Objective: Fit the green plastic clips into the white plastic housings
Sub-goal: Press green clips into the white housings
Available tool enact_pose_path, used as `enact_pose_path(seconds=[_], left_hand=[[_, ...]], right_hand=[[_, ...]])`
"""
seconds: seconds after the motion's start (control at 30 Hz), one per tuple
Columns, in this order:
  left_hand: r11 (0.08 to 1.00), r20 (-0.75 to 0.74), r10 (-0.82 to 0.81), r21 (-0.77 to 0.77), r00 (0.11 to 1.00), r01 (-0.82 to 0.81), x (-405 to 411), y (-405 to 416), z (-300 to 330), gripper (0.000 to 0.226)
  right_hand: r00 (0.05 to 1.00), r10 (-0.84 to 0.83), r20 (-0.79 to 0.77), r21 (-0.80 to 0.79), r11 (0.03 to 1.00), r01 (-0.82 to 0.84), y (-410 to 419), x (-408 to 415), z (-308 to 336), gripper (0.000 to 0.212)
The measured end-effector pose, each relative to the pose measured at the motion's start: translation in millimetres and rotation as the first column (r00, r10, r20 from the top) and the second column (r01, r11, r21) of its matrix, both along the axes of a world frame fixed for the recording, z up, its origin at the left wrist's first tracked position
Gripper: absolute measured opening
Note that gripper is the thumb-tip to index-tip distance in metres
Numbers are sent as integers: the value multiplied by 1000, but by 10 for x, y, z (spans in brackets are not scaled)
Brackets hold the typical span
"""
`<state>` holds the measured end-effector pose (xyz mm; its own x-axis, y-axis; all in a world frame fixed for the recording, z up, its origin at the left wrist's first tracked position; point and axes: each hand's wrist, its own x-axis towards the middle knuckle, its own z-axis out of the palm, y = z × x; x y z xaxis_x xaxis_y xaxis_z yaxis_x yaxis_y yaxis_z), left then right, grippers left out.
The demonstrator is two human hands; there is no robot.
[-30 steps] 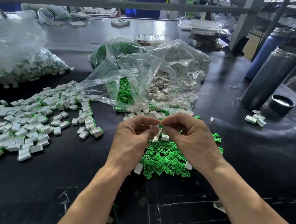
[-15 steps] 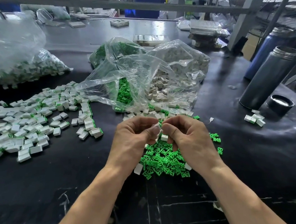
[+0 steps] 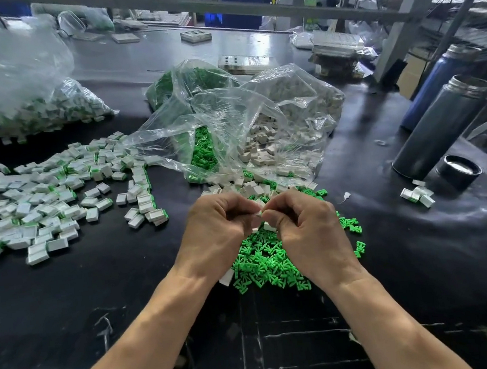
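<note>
left hand (image 3: 217, 235): fingers curled, pinching small white plastic housing (image 3: 259, 212)
right hand (image 3: 310, 231): fingers curled, pinching same housing; clip hidden
loose green plastic clips (image 3: 262, 265): piled on black table (image 3: 97, 290), under hands
finished white-green pieces (image 3: 57, 198): scattered left
clear plastic bags (image 3: 230, 125): far centre

Both hands meet above a loose pile of small green plastic clips (image 3: 267, 261) on the black counter (image 3: 103, 289). The left hand (image 3: 216, 236) and the right hand (image 3: 310, 231) have curled fingers and together pinch a small white plastic housing (image 3: 259, 211) between their fingertips. Just behind them, a crumpled clear plastic bag (image 3: 229, 119) spills green clips and pale housings. To the left lies a wide scatter of white housings with green clips fitted (image 3: 54, 198). On the right stands a grey metal flask (image 3: 443, 127), its black cap (image 3: 458, 170) beside it.
</note>
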<state>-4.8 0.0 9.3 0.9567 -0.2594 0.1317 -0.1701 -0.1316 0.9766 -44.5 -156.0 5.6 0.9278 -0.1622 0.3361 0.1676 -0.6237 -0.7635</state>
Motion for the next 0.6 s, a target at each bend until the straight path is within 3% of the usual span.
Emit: enact_pose_path(seconds=[0.13,0.23,0.43,0.6], left_hand=[[1000,1,-1,21,1000,1,0,8,-5,24],[997,-40,16,-68,999,-19,10,2,-18,27],[981,-131,-7,-193,991,-19,27,-50,-25,10],[980,-129,-16,-201,992,-10,-8,-102,-37,7]], right_hand=[[1000,17,-2,28,999,-17,3,-3,-17,7],[999,1,-35,220,975,6,9,7,-45,14],[1000,-1,-27,472,882,13,-11,14,-16,21],[971,99,-215,587,808,48,32,11,-3,63]])
